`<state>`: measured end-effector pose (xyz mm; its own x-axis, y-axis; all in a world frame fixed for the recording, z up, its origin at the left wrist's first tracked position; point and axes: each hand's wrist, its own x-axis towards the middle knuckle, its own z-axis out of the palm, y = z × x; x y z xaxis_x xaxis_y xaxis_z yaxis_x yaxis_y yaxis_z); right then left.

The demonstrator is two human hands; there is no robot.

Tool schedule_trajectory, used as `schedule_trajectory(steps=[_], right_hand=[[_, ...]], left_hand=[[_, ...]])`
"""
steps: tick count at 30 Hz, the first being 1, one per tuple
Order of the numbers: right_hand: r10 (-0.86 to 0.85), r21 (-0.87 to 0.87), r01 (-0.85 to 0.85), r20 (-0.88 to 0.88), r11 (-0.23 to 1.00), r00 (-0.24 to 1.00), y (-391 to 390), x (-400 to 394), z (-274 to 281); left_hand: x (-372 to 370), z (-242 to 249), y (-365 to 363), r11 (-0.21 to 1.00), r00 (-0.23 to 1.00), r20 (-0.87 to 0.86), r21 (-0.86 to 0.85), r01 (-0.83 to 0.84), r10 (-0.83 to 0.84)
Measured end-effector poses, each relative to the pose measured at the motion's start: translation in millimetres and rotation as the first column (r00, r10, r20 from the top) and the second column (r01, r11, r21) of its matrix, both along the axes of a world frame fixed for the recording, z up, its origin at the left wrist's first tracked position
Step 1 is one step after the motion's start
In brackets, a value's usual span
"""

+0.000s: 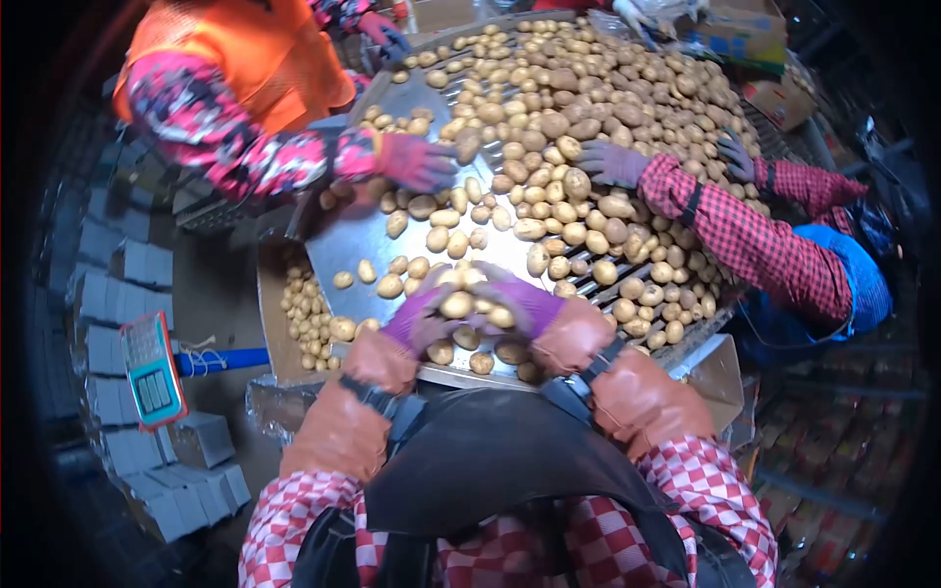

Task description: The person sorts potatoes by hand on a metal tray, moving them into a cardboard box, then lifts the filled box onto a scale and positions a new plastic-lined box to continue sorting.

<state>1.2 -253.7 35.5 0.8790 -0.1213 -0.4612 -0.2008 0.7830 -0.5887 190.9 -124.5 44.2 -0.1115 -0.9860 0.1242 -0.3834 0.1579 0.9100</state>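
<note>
My left hand (420,312), in a purple and grey glove, curls around the left side of a small cluster of potatoes (457,305) over the near part of the metal sorting table (338,250). From the other side my right hand (521,300), gloved the same way, closes in on that cluster, so the potatoes sit between both palms. Fingertips of both hands are partly hidden behind them. Several loose potatoes (480,363) lie just below my wrists at the table's near edge. Others lie scattered on the smooth metal beyond my hands.
A large heap of potatoes (598,108) covers the slatted far side. A cardboard box (274,333) with potatoes stands at the left edge, near a scale display (154,377). Co-workers' gloved hands reach in from the left (417,162) and right (613,164).
</note>
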Motion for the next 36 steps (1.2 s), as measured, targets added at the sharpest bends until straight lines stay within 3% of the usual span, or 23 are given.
schedule_trajectory(steps=[1, 3, 4, 7, 8, 11, 13, 14, 15, 16, 17, 18, 20, 21, 24, 25, 26, 27, 28, 29, 31, 34, 36], right_hand=[[0.079, -0.043, -0.079, 0.007, 0.996, 0.997, 12, 30, -4], [0.212, -0.204, -0.207, 0.003, 0.957, 0.977, 41, 87, -14], [0.267, -0.305, -0.256, -0.003, 0.917, 0.964, 56, 111, -16], [0.39, -0.604, -0.333, -0.04, 0.724, 0.92, 95, 162, -20], [0.401, -0.692, -0.324, -0.055, 0.645, 0.915, 101, 171, -19], [0.194, -0.881, -0.116, -0.028, 0.458, 0.981, 75, 165, -24], [-0.044, -0.933, -0.153, -0.177, 0.325, 0.983, 17, 122, -5], [-0.203, -0.96, -0.275, -0.279, 0.047, 0.939, -17, 101, -31], [-0.392, -0.879, -0.445, -0.354, -0.171, 0.849, -51, 80, -59], [-0.546, -0.678, -0.535, -0.231, -0.503, 0.806, -60, 34, -62], [-0.476, -0.654, -0.572, -0.346, -0.495, 0.809, -66, 2, -47], [-0.399, -0.63, -0.603, -0.453, -0.489, 0.797, -66, -18, -29], [-0.373, -0.71, -0.651, -0.546, -0.269, 0.75, -50, -39, -24], [-0.364, -0.664, -0.674, -0.571, -0.322, 0.736, -45, -51, -17], [-0.219, -0.749, -0.619, -0.662, 0.237, 0.717, -61, -54, 20], [-0.487, -0.904, -0.349, -0.426, 0.245, 0.763, -73, -50, 24], [-0.55, -0.954, -0.301, -0.254, 0.004, 0.796, -89, -49, 21], [-0.633, -0.965, -0.242, -0.248, 0.097, 0.733, -108, -41, 22], [-0.645, -0.987, -0.138, -0.055, -0.079, 0.762, -130, -38, 15], [-0.694, -0.984, -0.179, -0.129, 0.001, 0.709, -144, -36, 16], [-0.816, -0.868, -0.444, -0.083, -0.223, 0.573, -143, -38, -1], [-0.86, -0.77, -0.601, -0.145, -0.212, 0.489, -109, -61, -54], [-0.791, -0.675, -0.717, -0.337, -0.175, 0.511, -62, -71, -35]], left_hand=[[6, 3, 30, 0.973, 0.878, -0.43, 0.178, -0.147, 0.211], [35, -2, 70, 0.868, 0.329, -0.804, 0.45, -0.208, 0.495], [58, -9, 89, 0.835, 0.101, -0.839, 0.508, -0.21, 0.535], [148, -67, 163, 0.689, 0.024, -0.806, 0.489, -0.535, 0.591], [172, -95, 180, 0.589, -0.152, -0.786, 0.562, -0.58, 0.6], [163, -56, 174, 0.107, -0.076, -0.279, 0.585, -0.804, 0.957], [164, -101, 154, 0.122, 0.132, 0.016, 0.286, -0.95, 0.991], [167, -117, 142, 0.174, 0.195, 0.185, 0.122, -0.977, 0.963], [119, -54, 95, 0.29, 0.317, 0.172, 0.164, -0.943, 0.933], [104, -60, 69, 0.454, 0.444, 0.298, 0.038, -0.89, 0.845], [94, -73, 44, 0.562, 0.543, 0.402, 0.082, -0.823, 0.737], [74, -72, 11, 0.657, 0.662, 0.074, 0.082, -0.749, 0.746], [56, -78, -41, 0.825, 0.797, 0.218, -0.189, -0.532, 0.564], [44, -66, -68, 0.861, 0.782, 0.362, -0.189, -0.472, 0.508], [-11, -74, -102, 0.964, 0.814, 0.521, -0.071, -0.258, 0.256], [-42, -74, -104, 0.996, 0.785, 0.615, -0.012, -0.087, 0.076], [-53, -69, -105, 0.991, 0.759, 0.649, -0.125, 0.041, 0.051], [-62, -62, -105, 0.986, 0.815, 0.579, -0.126, 0.109, -0.016], [-66, -56, -106, 0.976, 0.859, 0.505, -0.133, 0.174, -0.084], [-63, -53, -111, 0.985, 0.9, 0.431, -0.118, 0.126, -0.064], [-56, -50, -129, 0.997, 0.961, 0.275, -0.071, 0.035, -0.014], [-38, -57, -170, 0.948, 0.87, 0.419, -0.284, -0.145, 0.259], [-38, -54, -196, 0.959, 0.772, 0.573, -0.221, -0.18, 0.277]])
